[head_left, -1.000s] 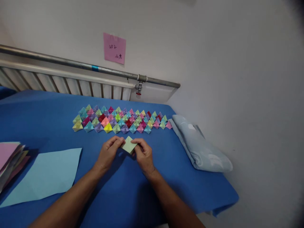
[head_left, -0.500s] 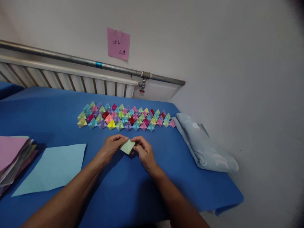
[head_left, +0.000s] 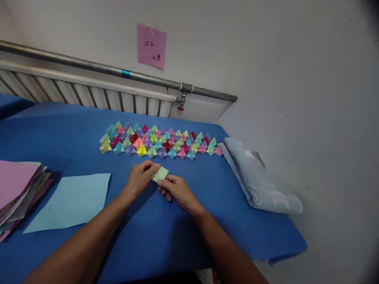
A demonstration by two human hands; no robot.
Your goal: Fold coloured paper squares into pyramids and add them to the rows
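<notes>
A small folded piece of pale green paper is held between both hands, above the blue cloth. My left hand pinches its left edge, thumb on top. My right hand grips its lower right corner between thumb and forefinger, with the other fingers curled beneath. Just beyond the hands, several folded paper pieces in many colours lie in close rows. To the left of my left forearm a large light blue sheet lies flat.
At the far left is a stack of coloured paper. A folded grey-blue blanket lies on the right edge. Behind the cloth are a radiator, a metal pipe and a pink note on the wall.
My right hand has shifted down along the green paper, from its right side to its lower right corner. The camera view has tilted slightly, moving the surroundings up and to the right.
</notes>
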